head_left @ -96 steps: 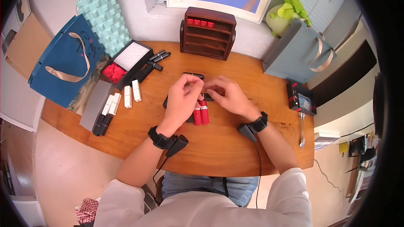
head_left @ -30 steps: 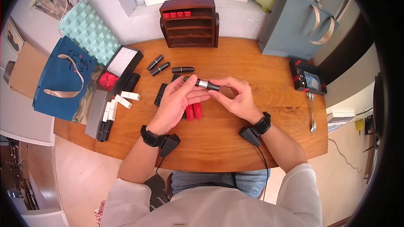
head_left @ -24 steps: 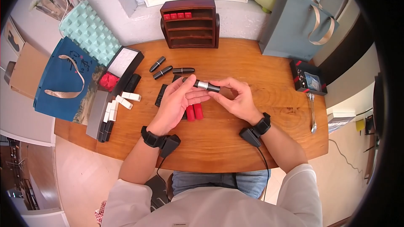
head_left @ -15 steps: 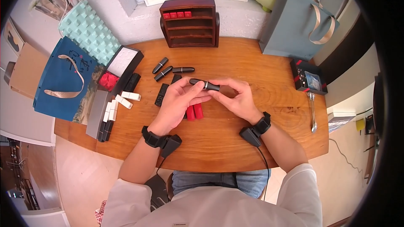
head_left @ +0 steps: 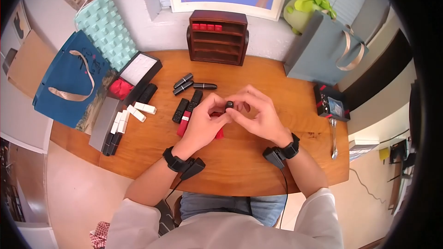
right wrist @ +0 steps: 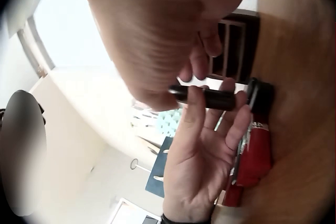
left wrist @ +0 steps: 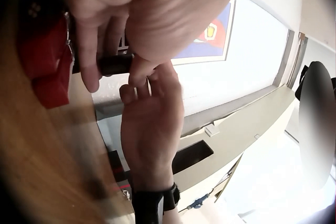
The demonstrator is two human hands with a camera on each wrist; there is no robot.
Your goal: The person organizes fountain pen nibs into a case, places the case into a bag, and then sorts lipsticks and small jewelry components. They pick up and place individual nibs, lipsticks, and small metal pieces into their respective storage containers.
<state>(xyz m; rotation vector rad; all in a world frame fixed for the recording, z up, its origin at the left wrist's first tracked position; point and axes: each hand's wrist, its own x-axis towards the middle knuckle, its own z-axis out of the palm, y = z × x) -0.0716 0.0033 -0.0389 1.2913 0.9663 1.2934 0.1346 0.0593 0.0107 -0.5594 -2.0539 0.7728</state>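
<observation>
A closed black tube [head_left: 229, 105] is held between the two hands above the table; in the right wrist view the tube [right wrist: 218, 99] lies across the left fingers. The left hand [head_left: 201, 122] pinches it, and its thumb crosses the tube in that view. At the other end the right hand [head_left: 259, 116] grips the tip with thumb and fingers. The left wrist view shows the dark tube [left wrist: 115, 65] reaching between both hands. Below and beside the left hand lie red tubes [head_left: 183, 123] and black patterned ones [head_left: 180, 110], partly covered by it.
Three black tubes [head_left: 183, 87] lie behind the left hand. A brown shelf [head_left: 217, 57] with small red items on its top level stands at the back. White tubes [head_left: 145, 108], boxes and a blue bag [head_left: 69, 80] are left; a grey bag [head_left: 314, 50], black box and spoons right.
The tube has turned from lying sideways to showing its end to the head camera. Both hands have tilted with it, and the head view has shifted, showing more of the wall picture.
</observation>
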